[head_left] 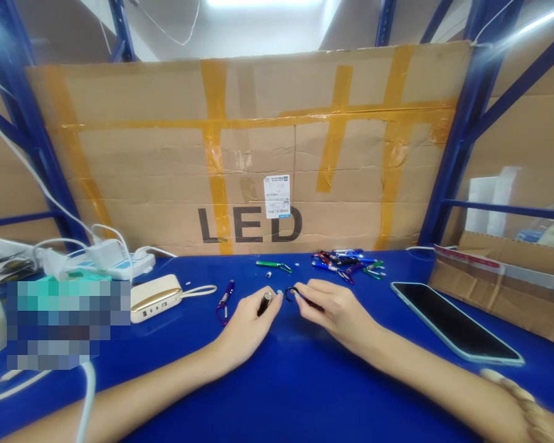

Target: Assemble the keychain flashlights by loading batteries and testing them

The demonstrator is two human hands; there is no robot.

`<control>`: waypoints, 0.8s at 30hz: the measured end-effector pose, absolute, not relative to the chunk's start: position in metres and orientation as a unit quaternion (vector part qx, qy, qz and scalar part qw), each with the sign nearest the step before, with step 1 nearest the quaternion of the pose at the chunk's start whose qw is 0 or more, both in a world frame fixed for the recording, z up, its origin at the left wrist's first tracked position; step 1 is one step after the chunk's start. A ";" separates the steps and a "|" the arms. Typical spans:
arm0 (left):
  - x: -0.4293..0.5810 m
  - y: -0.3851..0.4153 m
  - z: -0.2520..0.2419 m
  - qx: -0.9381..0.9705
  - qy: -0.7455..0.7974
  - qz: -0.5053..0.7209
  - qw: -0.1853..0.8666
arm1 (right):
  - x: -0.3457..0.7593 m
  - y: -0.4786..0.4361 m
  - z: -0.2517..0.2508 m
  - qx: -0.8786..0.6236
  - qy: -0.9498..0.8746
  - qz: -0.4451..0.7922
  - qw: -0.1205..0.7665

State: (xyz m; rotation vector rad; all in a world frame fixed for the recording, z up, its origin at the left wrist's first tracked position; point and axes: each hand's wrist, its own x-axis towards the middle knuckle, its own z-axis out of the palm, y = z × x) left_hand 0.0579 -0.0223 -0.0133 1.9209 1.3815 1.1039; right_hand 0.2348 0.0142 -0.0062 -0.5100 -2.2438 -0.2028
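My left hand [245, 321] is closed around a short black tube [264, 299], its shiny round end facing up. A small round disc [279, 293] shows at the left fingertips; I cannot tell what it is. My right hand [336, 309] pinches a black carabiner clip [289, 295], its hook curving toward the left hand; whatever it is attached to is hidden by the fingers. Left of my hands lies a purple keychain flashlight [227, 294] with a carabiner. Beyond them are a green keychain flashlight [270, 264] and a tiny metallic piece [268, 274].
A pile of coloured keychain flashlights [346, 263] lies at the back of the blue table [277, 394]. A phone [457, 323] rests at right, near an open cardboard box [503, 286]. At left are a cream power bank [156, 299], a power strip [141, 266] and cables.
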 end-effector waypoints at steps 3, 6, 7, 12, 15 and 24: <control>0.059 -0.023 -0.011 0.723 0.507 0.391 0.258 | 0.233 0.012 -0.006 -0.196 -0.886 -0.078 0.412; 0.058 -0.023 -0.012 0.710 0.504 0.408 0.274 | 0.234 0.014 -0.006 -0.204 -0.888 -0.068 0.406; 0.057 -0.022 -0.012 0.694 0.506 0.428 0.281 | 0.235 0.016 -0.006 -0.217 -0.891 -0.062 0.395; 0.049 -0.014 -0.014 0.558 0.501 0.573 0.330 | 0.247 0.033 -0.009 -0.314 -0.917 0.000 0.244; 0.046 -0.011 -0.014 0.515 0.503 0.591 0.364 | 0.252 0.040 -0.012 -0.330 -0.924 0.004 0.192; 0.052 -0.017 -0.011 0.572 0.461 0.561 0.381 | 0.244 0.053 -0.005 -0.313 -0.914 -0.032 0.256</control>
